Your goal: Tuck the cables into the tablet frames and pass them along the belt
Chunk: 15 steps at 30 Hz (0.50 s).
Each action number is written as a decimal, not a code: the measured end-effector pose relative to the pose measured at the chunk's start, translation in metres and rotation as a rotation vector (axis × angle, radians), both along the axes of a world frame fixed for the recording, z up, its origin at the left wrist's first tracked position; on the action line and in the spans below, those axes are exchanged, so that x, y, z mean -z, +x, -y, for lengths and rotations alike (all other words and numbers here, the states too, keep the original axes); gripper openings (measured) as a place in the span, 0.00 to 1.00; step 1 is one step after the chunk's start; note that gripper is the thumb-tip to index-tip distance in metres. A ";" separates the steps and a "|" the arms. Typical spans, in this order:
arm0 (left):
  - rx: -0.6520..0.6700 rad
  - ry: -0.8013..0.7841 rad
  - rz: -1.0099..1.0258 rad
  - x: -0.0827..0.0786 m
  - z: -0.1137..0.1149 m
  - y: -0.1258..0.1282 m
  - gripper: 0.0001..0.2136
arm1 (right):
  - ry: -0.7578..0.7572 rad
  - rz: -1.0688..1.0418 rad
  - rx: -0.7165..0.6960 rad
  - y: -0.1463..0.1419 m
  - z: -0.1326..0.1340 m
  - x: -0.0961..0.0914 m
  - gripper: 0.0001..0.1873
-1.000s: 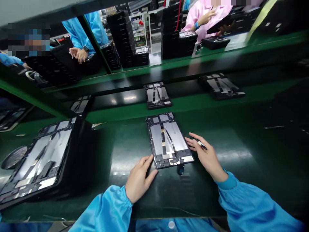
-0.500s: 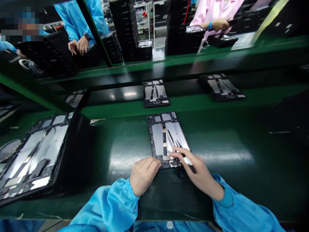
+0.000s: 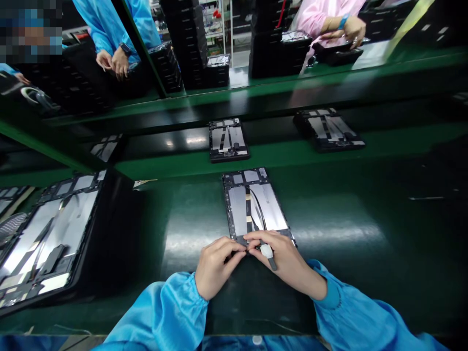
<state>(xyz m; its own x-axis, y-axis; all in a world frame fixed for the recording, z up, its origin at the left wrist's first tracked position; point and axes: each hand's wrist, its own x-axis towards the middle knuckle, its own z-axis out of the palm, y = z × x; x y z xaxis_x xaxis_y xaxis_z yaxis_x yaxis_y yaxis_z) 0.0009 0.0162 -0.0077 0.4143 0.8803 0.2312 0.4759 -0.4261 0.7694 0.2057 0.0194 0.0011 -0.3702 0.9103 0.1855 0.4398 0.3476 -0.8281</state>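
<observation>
An opened tablet (image 3: 237, 204) lies on the green work surface, its silver inner plate, dark ribbon strip and curved black cable showing. At its bottom edge, my left hand (image 3: 215, 265) is closed, thumb and forefinger pinching the edge near the lower left corner. My right hand (image 3: 283, 258) is closed around dark tweezers (image 3: 267, 251) with a white wrap, its fingertips close beside the left ones over the lower end. The tweezers' tips and most of the tablet's lower strip are hidden behind my fingers.
A stack of tablets (image 3: 78, 209) stands at my left. Beyond the work surface lie one opened tablet (image 3: 229, 141) and another (image 3: 331, 129) on a dark strip. Across the bench, a person in blue (image 3: 109, 29) and a person in pink (image 3: 329, 19) work beside tall black stacks (image 3: 183, 39).
My right hand has moved left and down to the tablet's bottom edge, beside my left fingers. My left thumb now shows against the forefinger. The tablets on the strip have shifted left.
</observation>
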 end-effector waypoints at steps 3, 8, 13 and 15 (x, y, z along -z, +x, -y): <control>-0.006 -0.032 -0.051 -0.003 0.001 -0.001 0.05 | -0.007 0.015 -0.027 0.001 0.000 0.001 0.15; -0.026 -0.003 -0.209 -0.007 0.005 -0.001 0.06 | -0.004 0.020 -0.011 -0.001 0.002 0.000 0.17; -0.016 0.248 -0.408 -0.008 0.010 0.000 0.08 | 0.063 0.004 0.019 -0.007 0.005 0.002 0.17; 0.011 0.420 -0.519 -0.009 0.013 -0.002 0.08 | 0.088 0.000 0.021 -0.008 0.005 0.004 0.17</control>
<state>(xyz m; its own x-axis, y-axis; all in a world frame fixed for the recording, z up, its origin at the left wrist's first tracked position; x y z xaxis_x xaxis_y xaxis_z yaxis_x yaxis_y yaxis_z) -0.0008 0.0034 0.0008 0.5730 0.7538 0.3218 0.7332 -0.6469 0.2097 0.1974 0.0143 -0.0027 -0.3515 0.8978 0.2653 0.4480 0.4102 -0.7944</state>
